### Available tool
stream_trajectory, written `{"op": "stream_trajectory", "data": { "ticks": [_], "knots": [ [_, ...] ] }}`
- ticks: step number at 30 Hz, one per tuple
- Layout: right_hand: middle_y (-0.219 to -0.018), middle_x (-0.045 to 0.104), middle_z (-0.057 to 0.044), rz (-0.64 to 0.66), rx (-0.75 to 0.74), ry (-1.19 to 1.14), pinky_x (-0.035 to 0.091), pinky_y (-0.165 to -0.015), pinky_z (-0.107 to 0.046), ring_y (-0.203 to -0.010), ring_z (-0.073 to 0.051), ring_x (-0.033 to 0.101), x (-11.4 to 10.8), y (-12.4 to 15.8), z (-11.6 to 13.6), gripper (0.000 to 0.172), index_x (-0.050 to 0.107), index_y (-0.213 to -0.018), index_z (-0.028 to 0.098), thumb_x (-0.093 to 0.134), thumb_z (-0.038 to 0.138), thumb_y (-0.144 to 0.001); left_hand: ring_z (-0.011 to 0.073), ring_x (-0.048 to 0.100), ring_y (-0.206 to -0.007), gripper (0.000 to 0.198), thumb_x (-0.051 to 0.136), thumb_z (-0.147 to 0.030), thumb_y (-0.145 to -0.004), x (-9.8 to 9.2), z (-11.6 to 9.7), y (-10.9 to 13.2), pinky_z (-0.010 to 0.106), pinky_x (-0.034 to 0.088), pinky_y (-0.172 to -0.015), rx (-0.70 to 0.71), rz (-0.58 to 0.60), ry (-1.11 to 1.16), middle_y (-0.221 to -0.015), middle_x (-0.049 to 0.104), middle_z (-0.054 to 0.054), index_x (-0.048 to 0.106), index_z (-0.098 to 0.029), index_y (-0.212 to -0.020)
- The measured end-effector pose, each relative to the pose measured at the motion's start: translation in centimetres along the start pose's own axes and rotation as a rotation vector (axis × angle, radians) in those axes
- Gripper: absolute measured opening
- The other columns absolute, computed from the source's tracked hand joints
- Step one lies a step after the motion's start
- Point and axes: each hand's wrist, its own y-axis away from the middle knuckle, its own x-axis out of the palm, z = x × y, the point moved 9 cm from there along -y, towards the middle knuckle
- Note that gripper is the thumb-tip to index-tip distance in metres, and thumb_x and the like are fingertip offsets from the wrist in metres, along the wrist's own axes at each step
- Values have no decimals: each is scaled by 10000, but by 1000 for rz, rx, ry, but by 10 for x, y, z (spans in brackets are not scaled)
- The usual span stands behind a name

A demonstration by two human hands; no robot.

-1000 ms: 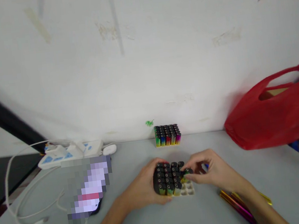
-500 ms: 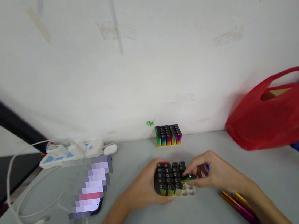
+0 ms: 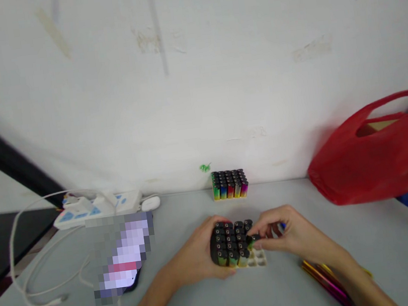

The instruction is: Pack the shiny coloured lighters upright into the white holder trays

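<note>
Several lighters (image 3: 231, 242) with black tops and coloured bodies stand in rows in a pale tray (image 3: 257, 259), whose front right pockets show bare. My left hand (image 3: 204, 253) is wrapped round the left side of this group, its thumb low at the front. Between thumb and fingers of my right hand (image 3: 276, 231) is a green-bodied lighter (image 3: 253, 239) with a black top, at the tray's right side beside the standing row. Its lower end is hidden among the tray and fingers. Under my right forearm lie a few loose shiny lighters (image 3: 326, 282), gold and magenta, partly covered.
A second full tray of lighters (image 3: 230, 184) stands by the wall. To the left are a phone (image 3: 127, 258), a power strip (image 3: 98, 207), white cables (image 3: 23, 292) and a small white case (image 3: 151, 203). A red bag (image 3: 374, 160) rests at the right.
My right hand has turned the green lighter from a slant to more upright and brought it slightly left and down into the tray's right side. My left hand stays in place.
</note>
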Motion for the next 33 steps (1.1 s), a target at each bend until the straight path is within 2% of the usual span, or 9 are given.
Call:
{"op": "stream_trajectory", "data": {
  "ticks": [8,11,14,16,20,24,29,33],
  "knots": [
    [-746,744,1,-66,-41,-40,429,-644,-300,-676,-169,620,-3,-1,6,320,858,-1113,227,882,476,-914,363,700,-1252,868,1018,-226,-621,-1,-1,0,454,562,-1121,9,-3,-2,-1358,736,114,622,-207,-1393],
    [-718,701,2,-188,-32,4,438,-625,-306,-648,-179,600,-19,-1,3,371,819,-1087,207,740,561,-1010,371,701,-1263,853,1018,-236,-632,0,-2,-1,458,562,-1123,19,13,1,-1360,736,119,621,-202,-1386],
    [-693,690,-10,-386,40,204,439,-633,-328,-635,-207,622,-48,3,-10,405,769,-1023,205,600,570,-1073,382,688,-1294,861,1018,-218,-620,0,-2,-1,461,556,-1136,19,20,-2,-1382,729,128,619,-200,-1383],
    [-698,708,-28,-441,120,451,402,-646,-344,-666,-235,653,-62,6,-19,360,743,-980,216,576,520,-1079,381,684,-1300,873,1021,-209,-610,-1,-1,-1,459,555,-1139,5,17,0,-1387,728,126,619,-205,-1385],
    [-804,787,-110,-357,375,871,329,-638,-361,-777,-313,728,-76,14,-42,343,733,-889,228,627,519,-1037,377,681,-1304,866,1015,-199,-606,-1,-1,0,450,563,-1130,-7,11,20,-1387,730,120,628,-211,-1380],
    [-850,810,-141,-223,511,970,291,-625,-359,-841,-357,763,-73,27,-57,388,736,-835,235,665,579,-1001,371,696,-1276,829,1001,-218,-624,-1,-1,1,439,573,-1112,-10,4,26,-1358,742,110,637,-214,-1369],
    [-844,802,-113,-144,487,920,277,-620,-350,-797,-322,731,-60,28,-61,320,702,-785,242,696,490,-987,366,693,-1281,865,1004,-216,-612,0,1,1,438,571,-1117,-23,3,17,-1366,738,99,626,-227,-1390],
    [-881,783,-93,-128,344,834,316,-644,-340,-774,-275,677,-43,14,-52,263,655,-820,235,720,427,-987,357,708,-1247,834,998,-213,-621,0,0,0,447,571,-1110,-22,6,12,-1343,746,103,628,-215,-1369]
  ]
}}
